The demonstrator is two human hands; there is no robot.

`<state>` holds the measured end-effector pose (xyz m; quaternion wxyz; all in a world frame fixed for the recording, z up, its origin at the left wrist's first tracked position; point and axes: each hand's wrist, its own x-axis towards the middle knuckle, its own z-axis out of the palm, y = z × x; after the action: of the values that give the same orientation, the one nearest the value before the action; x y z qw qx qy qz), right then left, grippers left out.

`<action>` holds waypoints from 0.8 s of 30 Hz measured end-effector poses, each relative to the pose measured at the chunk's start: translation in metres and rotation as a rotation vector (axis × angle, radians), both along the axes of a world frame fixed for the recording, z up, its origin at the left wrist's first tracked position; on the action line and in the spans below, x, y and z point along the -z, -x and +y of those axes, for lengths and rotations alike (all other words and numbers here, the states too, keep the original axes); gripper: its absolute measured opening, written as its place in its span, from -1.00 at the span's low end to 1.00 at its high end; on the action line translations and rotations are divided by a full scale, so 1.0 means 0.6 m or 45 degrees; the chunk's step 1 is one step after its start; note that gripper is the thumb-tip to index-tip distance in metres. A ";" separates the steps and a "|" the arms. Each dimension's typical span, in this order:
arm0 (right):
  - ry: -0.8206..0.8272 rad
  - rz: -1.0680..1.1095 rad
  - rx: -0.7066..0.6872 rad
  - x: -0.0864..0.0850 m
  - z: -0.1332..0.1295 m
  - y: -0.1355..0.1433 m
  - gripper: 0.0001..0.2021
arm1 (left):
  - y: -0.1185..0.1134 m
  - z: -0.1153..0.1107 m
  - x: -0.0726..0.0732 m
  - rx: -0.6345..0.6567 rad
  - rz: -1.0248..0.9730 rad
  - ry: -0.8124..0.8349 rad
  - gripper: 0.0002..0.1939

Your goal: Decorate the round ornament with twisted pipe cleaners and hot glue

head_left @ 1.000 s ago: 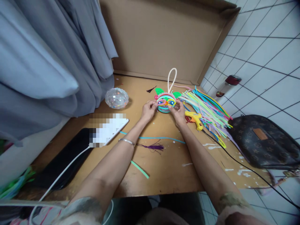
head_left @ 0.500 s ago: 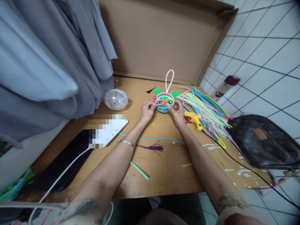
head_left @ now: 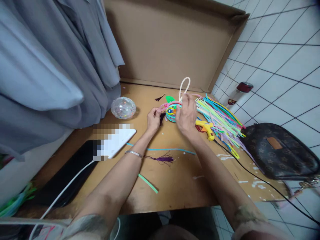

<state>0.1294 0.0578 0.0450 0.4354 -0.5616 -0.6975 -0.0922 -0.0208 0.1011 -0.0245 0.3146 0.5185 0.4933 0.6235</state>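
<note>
A round ornament (head_left: 171, 115) with a blue and yellow eye, a green leaf-shaped ear (head_left: 170, 99) and a white loop (head_left: 184, 87) on top sits near the middle of the table. My left hand (head_left: 153, 119), at its left, pinches a thin pink strip (head_left: 163, 107); a dark tassel (head_left: 162, 119) shows just beside those fingers. Across the ornament's right side lies my right hand (head_left: 187, 115), fingers stretched upward, hiding that half of it. Whether anything is under the right palm is hidden.
Colourful fuzzy sticks (head_left: 217, 116) and a yellow glue gun (head_left: 206, 129) lie right, near a dark bag (head_left: 282, 153). Left are a clear ball (head_left: 123, 107) and a white device (head_left: 122, 141). A purple tassel (head_left: 164, 159) lies in front; cardboard (head_left: 170, 46) stands behind.
My right hand has moved up over the ornament's right side, its fingers now extended. My left hand has shifted slightly left with the pink strip, away from the ornament's face.
</note>
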 end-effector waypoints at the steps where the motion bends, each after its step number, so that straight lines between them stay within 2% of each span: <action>1: 0.058 0.000 0.085 -0.003 0.014 -0.007 -0.51 | 0.000 -0.001 -0.002 -0.021 -0.002 0.003 -0.72; 3: 0.268 0.010 0.171 0.001 0.044 -0.026 -0.51 | 0.001 -0.003 -0.007 -0.053 -0.024 0.001 -0.77; 5: 0.398 0.013 0.116 0.013 0.066 -0.043 -0.49 | 0.002 -0.004 -0.013 -0.100 -0.017 0.020 -0.79; 8: 0.340 0.029 0.046 0.034 0.071 -0.055 -0.43 | 0.008 -0.007 -0.022 -0.216 0.194 0.147 -0.77; 12: 0.243 0.029 0.045 0.052 0.045 -0.046 -0.32 | 0.020 -0.019 -0.034 -0.321 0.645 0.389 -0.76; 13: 0.230 0.019 0.055 0.055 0.039 -0.042 -0.32 | 0.021 -0.024 -0.038 -0.344 0.747 0.399 -0.75; 15: 0.203 -0.005 0.089 0.057 0.027 -0.035 -0.34 | 0.019 -0.030 -0.047 -0.410 0.914 0.288 -0.62; 18: 0.176 -0.058 0.130 0.054 0.017 -0.028 -0.38 | 0.007 -0.021 -0.058 -0.250 1.112 0.105 -0.59; 21: 0.183 -0.091 0.145 0.049 0.010 -0.028 -0.40 | -0.005 0.014 -0.058 -0.066 1.257 0.187 -0.68; 24: 0.209 -0.086 0.132 0.046 0.002 -0.031 -0.42 | -0.005 0.058 -0.044 0.085 1.299 0.247 -0.77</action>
<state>0.1481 0.0593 0.0175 0.3588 -0.6271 -0.6872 -0.0761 -0.0177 0.1359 0.0018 0.1004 0.7404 0.6226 0.2327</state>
